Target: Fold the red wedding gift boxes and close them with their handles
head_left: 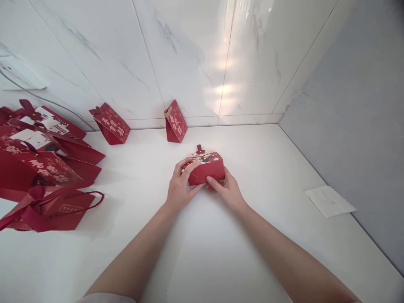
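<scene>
A small red gift box [206, 171] with a printed cream, black and red face sits between my hands, its base turned toward me and a dark red tab sticking out at its far end. My left hand [183, 181] grips its left side, with fingers over the printed face. On the lower right, my right hand [225, 187] holds it with the thumb on the red base; its other fingers are partly hidden beneath. Folded flap lines show on the base.
Two red gift boxes, one at the left [112, 124] and one nearer the middle [176, 122], stand by the tiled wall. Several red gift boxes and bags [57, 168] crowd the left side. A white paper [330, 201] lies at the right by the grey panel [356, 126].
</scene>
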Demonstrator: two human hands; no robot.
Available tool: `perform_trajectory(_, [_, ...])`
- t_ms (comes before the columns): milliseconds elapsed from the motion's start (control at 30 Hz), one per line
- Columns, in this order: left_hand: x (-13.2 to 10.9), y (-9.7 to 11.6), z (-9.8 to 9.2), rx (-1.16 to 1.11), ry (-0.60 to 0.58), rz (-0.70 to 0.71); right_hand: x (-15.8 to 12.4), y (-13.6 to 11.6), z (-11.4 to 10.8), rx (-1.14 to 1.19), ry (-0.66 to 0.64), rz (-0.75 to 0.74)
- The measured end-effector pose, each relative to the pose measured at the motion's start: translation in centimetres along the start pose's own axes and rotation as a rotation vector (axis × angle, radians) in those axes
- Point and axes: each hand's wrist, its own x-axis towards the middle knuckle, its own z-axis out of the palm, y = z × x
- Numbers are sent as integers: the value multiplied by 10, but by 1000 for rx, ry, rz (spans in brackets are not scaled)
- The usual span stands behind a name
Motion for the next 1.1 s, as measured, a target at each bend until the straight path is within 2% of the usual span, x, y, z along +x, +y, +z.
perform_trajectory(200, [-1, 0, 0, 85, 4, 66, 0, -1, 0, 8, 5, -2])
perform_trajectory(333, [-1, 0, -1, 137, -44, 113, 1, -3, -1, -7, 51, -12])
perform_trajectory(600, [-3, 0, 2, 139, -15, 108, 2, 1, -2, -120, 114, -40])
perform_trajectory(700, [-4, 0, 3, 74, -52, 80, 0, 4, -2, -168, 152, -89])
perform_trajectory(800, [-4, 1, 2, -124, -95, 42, -2, 6, -2, -255, 182, -173])
perform_trajectory(900, [-3, 0, 0, -316, -94, -5, -4, 9, -2, -419, 184, -357])
perform_trajectory(1000, [-1, -1, 0, -356, -214, -36, -4, 13, -2, -579, 191, -576])
perform_trajectory(1067, [-1, -3, 0, -362, -268, -88, -5, 13, -1, -596, 175, -625])
perform_trajectory(1100, [-1, -4, 1, -378, -259, -132, -6, 12, -1, -576, 155, -600])
